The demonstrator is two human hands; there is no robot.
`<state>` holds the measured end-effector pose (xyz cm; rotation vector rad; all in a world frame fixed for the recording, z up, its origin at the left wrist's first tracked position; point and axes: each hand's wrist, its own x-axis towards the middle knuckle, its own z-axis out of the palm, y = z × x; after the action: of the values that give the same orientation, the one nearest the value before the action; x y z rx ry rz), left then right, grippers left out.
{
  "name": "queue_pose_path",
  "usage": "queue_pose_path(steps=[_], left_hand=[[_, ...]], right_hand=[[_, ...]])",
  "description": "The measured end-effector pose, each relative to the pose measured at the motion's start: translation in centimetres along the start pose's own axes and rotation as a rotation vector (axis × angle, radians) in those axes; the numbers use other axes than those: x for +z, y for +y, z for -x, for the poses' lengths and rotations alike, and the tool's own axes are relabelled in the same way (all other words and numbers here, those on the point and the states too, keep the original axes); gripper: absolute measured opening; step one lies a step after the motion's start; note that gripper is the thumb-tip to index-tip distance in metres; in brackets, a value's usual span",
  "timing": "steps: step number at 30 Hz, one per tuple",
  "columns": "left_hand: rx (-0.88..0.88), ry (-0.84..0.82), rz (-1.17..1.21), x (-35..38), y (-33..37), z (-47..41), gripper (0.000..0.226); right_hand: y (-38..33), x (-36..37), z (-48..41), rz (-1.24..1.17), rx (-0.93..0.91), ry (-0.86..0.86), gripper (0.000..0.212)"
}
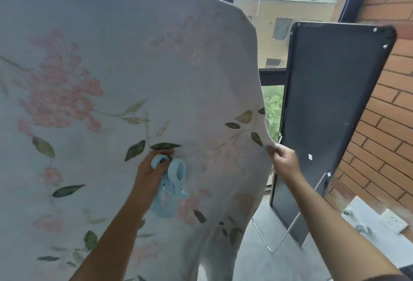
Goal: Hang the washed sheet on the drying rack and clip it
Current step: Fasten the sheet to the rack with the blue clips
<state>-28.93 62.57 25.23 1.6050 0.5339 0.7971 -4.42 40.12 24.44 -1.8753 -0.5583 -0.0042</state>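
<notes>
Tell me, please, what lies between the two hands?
In the head view, only the floral sheet spans between the left hand, which holds blue clips, and the right hand, which pinches the sheet's edge.

The sheet (134, 68) hides the drying rack; the clips (173, 183) are blurred

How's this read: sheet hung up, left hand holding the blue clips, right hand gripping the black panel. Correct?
Not quite. In the head view the right hand pinches the right edge of the sheet, not the black panel, which stands apart beyond it. The rest holds: the sheet is hung up and the left hand holds the blue clips.
</notes>
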Motion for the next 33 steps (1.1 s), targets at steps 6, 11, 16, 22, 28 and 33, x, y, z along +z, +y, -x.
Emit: queue_pose_path(steps=[6, 11, 16, 22, 28, 33], left_hand=[[0.042, 0.060, -0.043, 0.8, 2.2, -0.9, 0.023], [0.101, 0.104, -0.129, 2.4, 4.3, -1.1, 0.027], [0.315, 0.157, -0.342, 3.2, 8.2, -2.0, 0.039], [0.851, 0.197, -0.815, 4.4, 16.1, -4.6, 0.046], [0.936, 0.080, -1.120, 6.8, 20.3, -6.4, 0.013], [0.992, 0.041, -1.246, 7.3, 24.0, -7.7, 0.013]], right_hand=[[-1.9, -1.3, -3.7, -0.249, 0.063, -0.212, 0.020], [-2.1, -0.7, -6.5, -0.381, 0.236, -0.337, 0.056], [-3.8, 2.4, -7.9, -0.322, 0.254, -0.591, 0.075], [-6.5, 1.8, -7.3, -0.426, 0.349, -0.877, 0.020], [-7.2, 1.8, -7.6, -0.418, 0.378, -0.922, 0.029], [-6.9, 2.4, -7.6, -0.414, 0.304, -0.748, 0.014]])
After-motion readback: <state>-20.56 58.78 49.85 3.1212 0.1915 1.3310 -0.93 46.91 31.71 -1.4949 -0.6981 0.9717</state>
